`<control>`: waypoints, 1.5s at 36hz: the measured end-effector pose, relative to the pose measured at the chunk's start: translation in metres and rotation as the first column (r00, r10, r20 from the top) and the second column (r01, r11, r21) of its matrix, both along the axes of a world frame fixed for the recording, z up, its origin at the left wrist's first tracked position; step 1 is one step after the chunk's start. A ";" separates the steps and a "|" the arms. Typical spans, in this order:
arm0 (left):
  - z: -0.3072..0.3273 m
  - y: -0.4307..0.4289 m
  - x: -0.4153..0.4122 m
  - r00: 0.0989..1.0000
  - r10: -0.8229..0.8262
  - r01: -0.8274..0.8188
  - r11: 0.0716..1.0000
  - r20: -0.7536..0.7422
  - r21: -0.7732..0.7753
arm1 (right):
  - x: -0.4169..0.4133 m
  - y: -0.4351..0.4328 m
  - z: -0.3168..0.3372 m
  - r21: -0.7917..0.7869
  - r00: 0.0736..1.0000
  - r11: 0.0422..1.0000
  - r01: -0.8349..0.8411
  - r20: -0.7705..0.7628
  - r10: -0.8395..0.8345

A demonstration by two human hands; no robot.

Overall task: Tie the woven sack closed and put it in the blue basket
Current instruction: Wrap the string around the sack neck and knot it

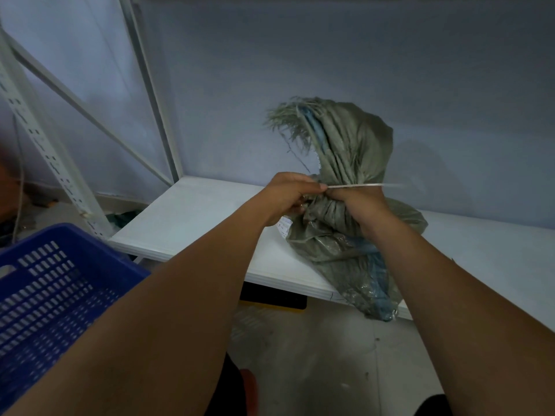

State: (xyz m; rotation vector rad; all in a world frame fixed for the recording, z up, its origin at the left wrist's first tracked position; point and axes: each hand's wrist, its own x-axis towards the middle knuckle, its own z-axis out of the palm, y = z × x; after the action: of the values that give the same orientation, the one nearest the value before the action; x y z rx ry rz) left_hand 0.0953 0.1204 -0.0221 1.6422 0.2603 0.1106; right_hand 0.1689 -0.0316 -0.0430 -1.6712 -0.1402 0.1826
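Fingers of the left hand (289, 195) are curled tight, pinching the near end of one thin white tie (354, 185). The right hand (359, 207) is clenched around the gathered neck of the woven sack (342, 232), its fingertips hidden behind the fabric. The tie runs level across the neck, from the left fingers rightward, and its free end sticks out past the sack's right side. Whether it is a cable tie or a cord cannot be told.

Count: one sack, grey-green, with a frayed open top flopping above the hands and blue lining showing at two places. Its body lies on one white shelf board (186, 217), with the lower end overhanging the near edge. A small white label shows just under the left hand; its print is unreadable.

One blue basket (51, 283) stands at near left, well apart from the sack, cut off by the frame edge and partly covered by the left forearm. White rack uprights (48, 151) stand at far left. A dark and yellow object under the shelf is too obscured to identify.
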 end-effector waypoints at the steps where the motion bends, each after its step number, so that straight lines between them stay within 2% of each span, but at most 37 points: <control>1: 0.000 0.000 0.002 0.999 0.043 -0.044 0.998 0.026 0.042 | 0.002 0.000 -0.002 -0.001 1.000 1.000 -0.024 -0.016 0.024; 4: -0.004 -0.001 0.005 0.990 0.099 -0.110 0.987 0.098 0.119 | 0.006 -0.001 -0.005 -0.007 0.992 0.992 -0.126 -0.031 0.126; 8: -0.008 0.000 0.007 0.978 0.137 -0.158 0.979 0.157 0.130 | 0.003 -0.003 -0.004 -0.005 0.973 0.973 -0.232 -0.005 0.232; 11: -0.009 0.000 0.008 0.972 0.168 -0.185 0.978 0.166 0.091 | 0.002 -0.005 -0.002 0.065 0.954 0.955 -0.288 -0.063 0.292; 19: -0.008 0.003 0.010 0.979 0.203 -0.194 0.963 0.034 -0.189 | 0.002 -0.008 0.006 0.249 0.943 0.940 -0.234 -0.177 0.281; 30: -0.009 0.005 0.014 0.976 0.214 -0.213 0.918 -0.035 -0.333 | 0.001 -0.006 0.009 0.320 0.958 0.933 -0.162 -0.174 0.226; 41: -0.008 -0.014 0.022 0.982 0.184 -0.182 0.875 -0.040 -0.448 | 0.001 0.004 0.017 0.391 0.976 0.916 0.090 -0.218 -0.003; 44: -0.008 -0.017 0.024 0.976 0.207 -0.212 0.853 -0.063 -0.477 | -0.001 0.004 0.020 0.386 0.979 0.916 0.106 -0.201 -0.029; 48: -0.008 -0.023 0.027 0.968 0.236 -0.243 0.807 -0.082 -0.538 | -0.007 0.006 0.028 0.394 0.977 0.898 0.196 -0.159 -0.144; 51: -0.005 -0.029 0.024 0.975 0.204 -0.216 0.801 -0.085 -0.558 | -0.009 0.007 0.029 0.448 0.963 0.853 0.268 -0.116 -0.242; 54: -0.004 -0.035 0.023 0.977 0.181 -0.214 0.794 -0.115 -0.569 | -0.011 0.006 0.030 0.461 0.966 0.851 0.251 -0.069 -0.248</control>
State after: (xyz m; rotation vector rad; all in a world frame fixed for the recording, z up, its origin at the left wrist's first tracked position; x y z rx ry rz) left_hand 0.1186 0.0849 -0.0263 1.0024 0.4608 0.1298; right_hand 0.1581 -0.0255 -0.0134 -1.1887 0.0404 -0.0447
